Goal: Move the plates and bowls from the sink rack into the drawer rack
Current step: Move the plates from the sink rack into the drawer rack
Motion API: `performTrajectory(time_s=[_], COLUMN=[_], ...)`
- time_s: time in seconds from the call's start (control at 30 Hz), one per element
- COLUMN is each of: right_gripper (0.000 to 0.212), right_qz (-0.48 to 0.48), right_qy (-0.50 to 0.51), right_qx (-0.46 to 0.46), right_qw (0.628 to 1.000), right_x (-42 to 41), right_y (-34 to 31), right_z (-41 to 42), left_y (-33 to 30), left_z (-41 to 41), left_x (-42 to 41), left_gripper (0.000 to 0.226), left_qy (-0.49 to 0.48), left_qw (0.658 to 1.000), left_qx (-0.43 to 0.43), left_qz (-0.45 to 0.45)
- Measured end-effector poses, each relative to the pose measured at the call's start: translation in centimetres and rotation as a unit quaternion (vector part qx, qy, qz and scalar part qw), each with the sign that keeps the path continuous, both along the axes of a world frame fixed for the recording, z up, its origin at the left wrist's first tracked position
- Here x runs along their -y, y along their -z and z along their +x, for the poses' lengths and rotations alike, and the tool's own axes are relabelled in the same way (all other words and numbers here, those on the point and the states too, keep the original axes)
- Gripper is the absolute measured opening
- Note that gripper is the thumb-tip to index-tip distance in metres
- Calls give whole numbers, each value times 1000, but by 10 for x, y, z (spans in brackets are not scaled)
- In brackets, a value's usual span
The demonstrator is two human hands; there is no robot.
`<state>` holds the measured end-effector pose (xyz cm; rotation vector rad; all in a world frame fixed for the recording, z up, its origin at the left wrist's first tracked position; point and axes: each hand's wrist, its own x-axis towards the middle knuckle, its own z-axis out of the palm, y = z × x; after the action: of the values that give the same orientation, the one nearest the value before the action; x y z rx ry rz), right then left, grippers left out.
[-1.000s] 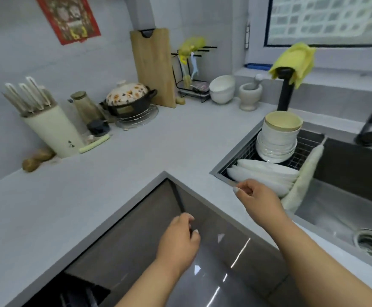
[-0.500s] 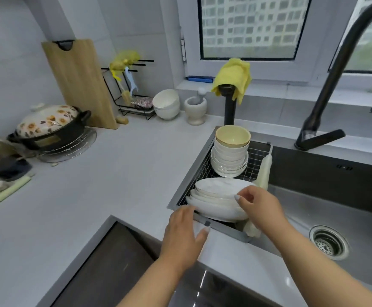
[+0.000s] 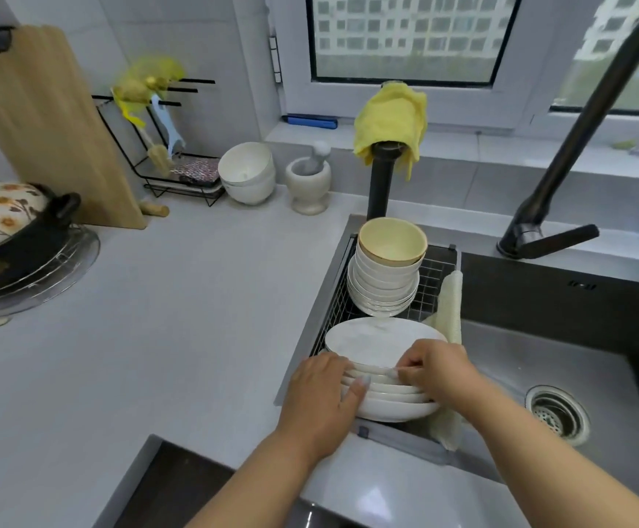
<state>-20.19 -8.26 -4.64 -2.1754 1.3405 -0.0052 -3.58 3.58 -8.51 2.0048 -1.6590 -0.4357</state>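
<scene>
A stack of white plates (image 3: pixel 380 342) lies in the near end of the wire sink rack (image 3: pixel 434 276). Behind it stands a stack of white bowls (image 3: pixel 384 287) topped by a cream bowl (image 3: pixel 392 242). My left hand (image 3: pixel 320 394) lies against the left side of the plate stack, its thumb on the rims. My right hand (image 3: pixel 439 371) reaches over from the right and pinches the near rim of the top plates. Only a dark front strip of the drawer (image 3: pixel 173 485) shows at the bottom; its rack is out of view.
A black faucet (image 3: pixel 561 177) arches over the steel sink (image 3: pixel 557 409). A cloth (image 3: pixel 449 314) hangs over the rack's right edge. On the counter stand two white bowls (image 3: pixel 247 173), a mortar (image 3: pixel 308 182), a cutting board (image 3: pixel 44 127) and a flowered pot (image 3: pixel 9 226).
My view swung right from the drawer to the sink. My left hand moved from the drawer up to the plate stack's left side. My right hand closed on the plates' near rim.
</scene>
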Motion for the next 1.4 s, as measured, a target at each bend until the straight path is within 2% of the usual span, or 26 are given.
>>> performTrajectory(time_s=[0.23, 0.33, 0.4, 0.53, 0.67, 0.8, 0.9, 1.03, 1.17, 1.4], right_gripper=[15, 20, 26, 34, 32, 32, 34, 38, 35, 21], right_qz=[-179, -291, -308, -307, -175, -134, -113, -118, -152, -167], right_qy=[-83, -92, -94, -81, -50, -23, -8, 2, 46, 68], right_qx=[19, 36, 30, 13, 0, 37, 60, 58, 114, 153], right_qw=[980, 952, 946, 948, 983, 990, 992, 991, 981, 972], right_x=[7, 11, 12, 12, 14, 20, 23, 21, 14, 6], right_y=[10, 12, 9, 0, -3, -12, -26, -40, -53, -81], right_z=[4, 6, 8, 11, 15, 19, 22, 19, 6, -20], left_y=[-5, -7, -6, -7, -8, -7, -7, -13, -20, -31], left_z=[5, 7, 7, 3, 3, 2, 1, 0, 1, -5], left_x=[9, 15, 19, 28, 34, 35, 33, 33, 34, 28], left_gripper=[61, 60, 52, 37, 47, 42, 51, 44, 45, 45], left_qy=[41, 50, 57, 74, 69, 63, 53, 54, 68, 76], left_qw=[999, 998, 996, 991, 991, 992, 994, 993, 990, 986], left_qx=[2, -9, -27, -40, -64, -42, -41, -46, -43, -32], left_qz=[8, 46, 71, 102, 93, 97, 92, 93, 118, 143])
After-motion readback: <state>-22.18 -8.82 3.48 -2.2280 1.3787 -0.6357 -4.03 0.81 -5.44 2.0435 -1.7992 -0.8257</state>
